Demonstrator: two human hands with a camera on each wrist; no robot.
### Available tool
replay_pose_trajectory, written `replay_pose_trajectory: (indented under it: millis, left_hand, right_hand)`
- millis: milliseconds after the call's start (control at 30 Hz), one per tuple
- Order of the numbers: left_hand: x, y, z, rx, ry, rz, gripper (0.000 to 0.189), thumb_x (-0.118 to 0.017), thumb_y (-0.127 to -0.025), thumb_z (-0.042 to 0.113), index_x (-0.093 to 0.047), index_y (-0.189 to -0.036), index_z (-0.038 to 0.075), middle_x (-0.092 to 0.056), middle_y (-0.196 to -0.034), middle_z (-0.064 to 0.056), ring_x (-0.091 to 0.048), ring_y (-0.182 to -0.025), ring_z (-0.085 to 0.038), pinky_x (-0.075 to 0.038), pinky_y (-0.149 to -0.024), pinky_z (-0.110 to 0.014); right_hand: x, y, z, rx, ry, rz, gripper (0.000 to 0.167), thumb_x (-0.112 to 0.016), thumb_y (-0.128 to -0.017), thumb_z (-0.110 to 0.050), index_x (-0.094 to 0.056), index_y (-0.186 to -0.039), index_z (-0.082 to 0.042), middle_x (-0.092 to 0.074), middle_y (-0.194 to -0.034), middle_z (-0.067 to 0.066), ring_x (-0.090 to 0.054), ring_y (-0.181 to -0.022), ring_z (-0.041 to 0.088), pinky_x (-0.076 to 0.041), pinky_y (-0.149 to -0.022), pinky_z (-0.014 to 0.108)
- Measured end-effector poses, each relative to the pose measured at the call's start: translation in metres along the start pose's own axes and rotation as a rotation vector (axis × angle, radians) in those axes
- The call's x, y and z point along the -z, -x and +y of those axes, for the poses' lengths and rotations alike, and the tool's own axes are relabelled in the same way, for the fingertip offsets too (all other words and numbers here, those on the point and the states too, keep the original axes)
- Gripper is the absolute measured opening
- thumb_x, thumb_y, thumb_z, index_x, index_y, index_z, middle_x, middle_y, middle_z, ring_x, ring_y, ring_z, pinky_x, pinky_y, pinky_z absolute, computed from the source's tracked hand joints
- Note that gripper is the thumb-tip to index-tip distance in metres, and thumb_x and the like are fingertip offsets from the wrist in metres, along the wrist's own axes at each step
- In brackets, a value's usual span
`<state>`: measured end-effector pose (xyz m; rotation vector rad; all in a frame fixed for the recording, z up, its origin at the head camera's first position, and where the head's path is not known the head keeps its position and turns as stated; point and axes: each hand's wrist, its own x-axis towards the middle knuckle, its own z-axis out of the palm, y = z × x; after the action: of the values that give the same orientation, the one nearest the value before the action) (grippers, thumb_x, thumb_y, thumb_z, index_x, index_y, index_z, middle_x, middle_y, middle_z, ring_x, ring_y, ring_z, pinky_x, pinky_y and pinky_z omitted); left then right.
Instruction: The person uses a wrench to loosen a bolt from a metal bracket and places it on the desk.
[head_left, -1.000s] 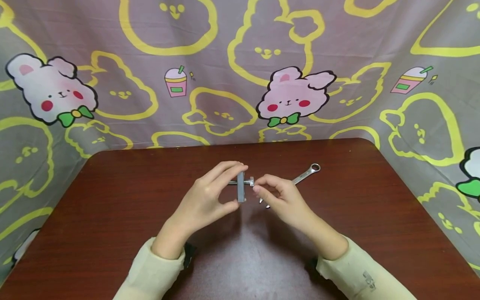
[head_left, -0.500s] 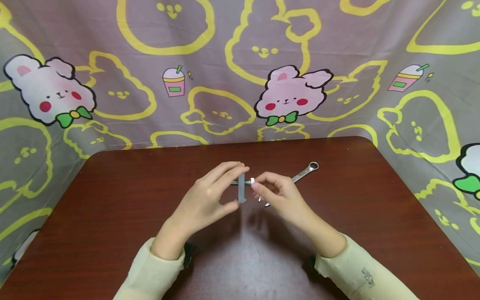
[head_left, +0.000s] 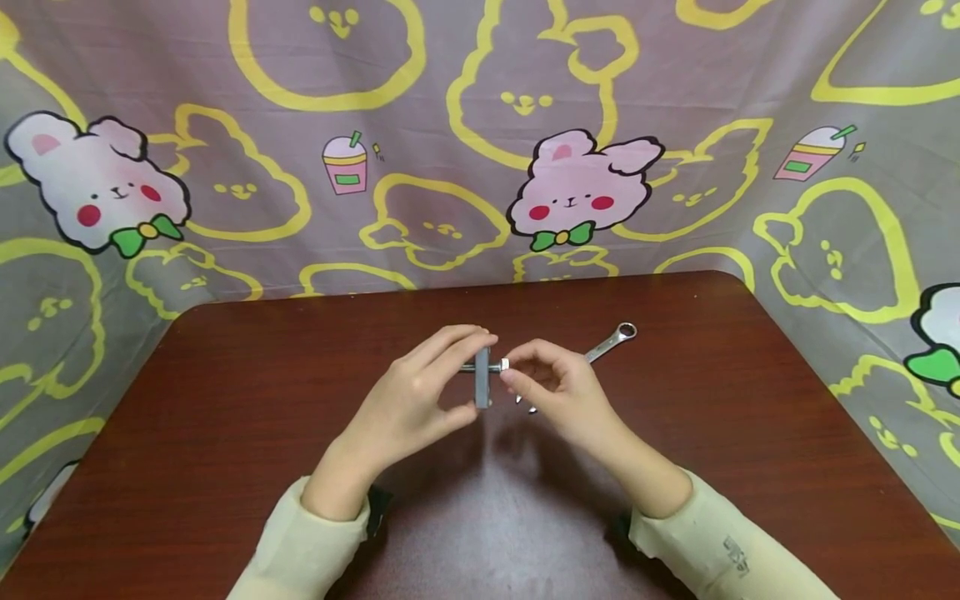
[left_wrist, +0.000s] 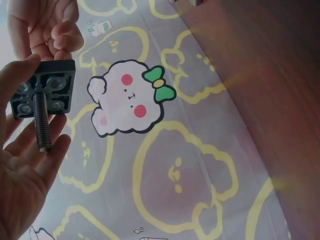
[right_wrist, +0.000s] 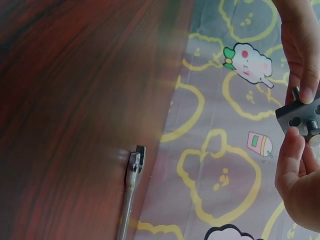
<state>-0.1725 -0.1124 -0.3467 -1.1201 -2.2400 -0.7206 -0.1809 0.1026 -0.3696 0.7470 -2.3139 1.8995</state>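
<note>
My left hand [head_left: 420, 387] holds a small dark grey square plate [head_left: 482, 379] on edge above the table, fingers on its top and thumb below. In the left wrist view the plate's face has a ribbed back with round holes at its corners. A bolt [left_wrist: 42, 122] passes through the plate's middle, its threaded shank sticking out toward my left palm. At the plate's other side, the thumb and forefinger of my right hand [head_left: 566, 387] pinch the bolt's hex head [head_left: 505, 364]. Part of the head is hidden by the fingertips in the right wrist view.
A combination wrench [head_left: 609, 343] lies on the dark red-brown table [head_left: 225, 417] behind my right hand, its open end partly covered. A patterned cloth [head_left: 420, 142] with bunny drawings hangs round the table's back and sides.
The right thumb and forefinger have shifted slightly and closed onto the bolt's head, which has turned a little. The left hand and plate have hardly moved.
</note>
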Motion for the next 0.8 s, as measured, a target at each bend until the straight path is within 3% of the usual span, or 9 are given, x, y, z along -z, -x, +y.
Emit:
replay_pose_trajectory:
  millis: [267,367,600,800]
  left_hand:
    - [-0.0006,-0.0006,-0.0009,0.015,0.017,-0.01,0.07,-0.084,-0.069,0.004,-0.057,-0.134,0.007,-0.06,-0.129,-0.006,-0.061,-0.113,-0.015,-0.055,-0.094,-0.029]
    - [-0.0001,-0.0004,-0.0005,0.018,0.021,-0.012,0.07,-0.083,-0.069,0.004,-0.057,-0.134,0.007,-0.06,-0.129,-0.005,-0.061,-0.113,-0.015,-0.055,-0.094,-0.029]
    - [0.0,0.0013,-0.0021,0.026,0.024,-0.013,0.071,-0.084,-0.068,0.005,-0.056,-0.134,0.007,-0.06,-0.129,-0.005,-0.061,-0.113,-0.015,-0.056,-0.092,-0.029]
    - [0.0014,0.0007,-0.0027,0.045,0.048,-0.015,0.07,-0.084,-0.069,0.005,-0.057,-0.134,0.008,-0.059,-0.13,-0.004,-0.061,-0.113,-0.013,-0.055,-0.094,-0.028]
  right_hand:
    - [-0.0004,0.0022,-0.0003,0.088,-0.046,0.011,0.025,-0.069,-0.084,0.009,-0.063,-0.108,0.007,-0.068,-0.093,0.022,-0.066,-0.08,0.006,-0.058,-0.069,0.021]
    - [-0.0007,0.0032,-0.0018,0.127,-0.069,0.01,0.025,-0.067,-0.083,0.011,-0.063,-0.108,0.007,-0.066,-0.097,0.023,-0.066,-0.084,0.007,-0.059,-0.073,0.021]
    - [-0.0013,0.0053,-0.0042,0.216,-0.072,0.0,0.021,-0.068,-0.084,0.01,-0.066,-0.105,0.005,-0.061,-0.108,0.012,-0.066,-0.094,0.014,-0.059,-0.082,0.025]
    - [-0.0019,0.0056,-0.0043,0.274,-0.073,0.002,0.024,-0.067,-0.083,0.014,-0.066,-0.104,0.003,-0.06,-0.11,0.016,-0.064,-0.099,0.013,-0.059,-0.085,0.026]
